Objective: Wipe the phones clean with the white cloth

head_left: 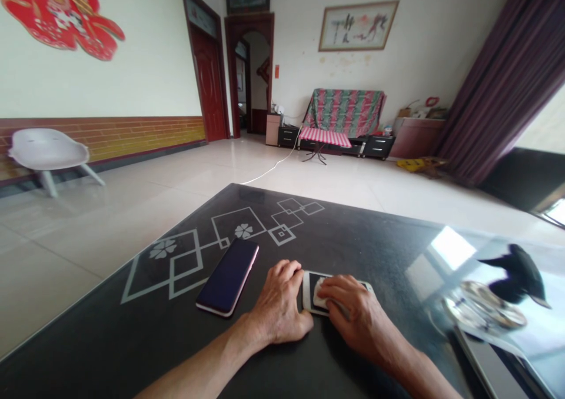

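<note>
I can see a glossy black table (353, 240) patterned with pale squares and flowers, carrying a dark-screened phone (229, 276), a white phone (308, 287) to its right and, farther right, a shiny dish (477, 312) and a flat grey thing (488, 361) I can't identify.

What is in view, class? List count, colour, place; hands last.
smaller phone: one, white, table's centre
wad: one, white, on that phone
larger phone: one, dark, left of it
table: one, black, foreground
dish: one, glassy, table's right
blurred object: one, black, at dish
flat slab: one, grey, near right
chair: one, white, left
folding table: one, pink-striped, back
cloth: one, red-green, behind folding table
low cabinets: several, black, back
framed pictures: two, multicoloured, back wall
door: one, red, back left
wall decoration: one, red, upper left
curtain: one, purple, right
cable: one, white, floor
left hand: one, bare, at smaller phone
right hand: one, bare, on wad
</note>
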A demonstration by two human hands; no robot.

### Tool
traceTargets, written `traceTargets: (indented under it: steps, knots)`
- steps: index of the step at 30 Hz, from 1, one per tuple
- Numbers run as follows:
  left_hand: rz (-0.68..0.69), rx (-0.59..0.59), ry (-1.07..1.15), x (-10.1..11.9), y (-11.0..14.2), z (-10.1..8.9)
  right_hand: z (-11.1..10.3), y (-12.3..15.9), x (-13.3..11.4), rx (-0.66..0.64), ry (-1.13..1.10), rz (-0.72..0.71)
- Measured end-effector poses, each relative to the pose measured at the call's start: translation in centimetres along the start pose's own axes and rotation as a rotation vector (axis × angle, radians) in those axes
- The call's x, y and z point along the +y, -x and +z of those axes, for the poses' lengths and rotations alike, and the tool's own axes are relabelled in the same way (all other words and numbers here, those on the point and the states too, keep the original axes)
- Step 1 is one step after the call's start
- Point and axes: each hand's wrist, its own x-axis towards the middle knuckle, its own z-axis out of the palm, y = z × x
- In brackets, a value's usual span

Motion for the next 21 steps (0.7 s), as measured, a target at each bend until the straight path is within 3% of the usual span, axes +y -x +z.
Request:
traceTargets:
  steps: [9, 21]
  knots:
    - [-0.008, 0.002, 0.039, -0.2, -0.3, 0.0, 1.9, -1.0, 1.5, 0.062, 0.125, 0.042]
    - [-0.001, -0.04, 0.027, -0.4, -0.3, -0.2, 0.0, 0.0, -0.1, -0.091, 0.09, -0.033]
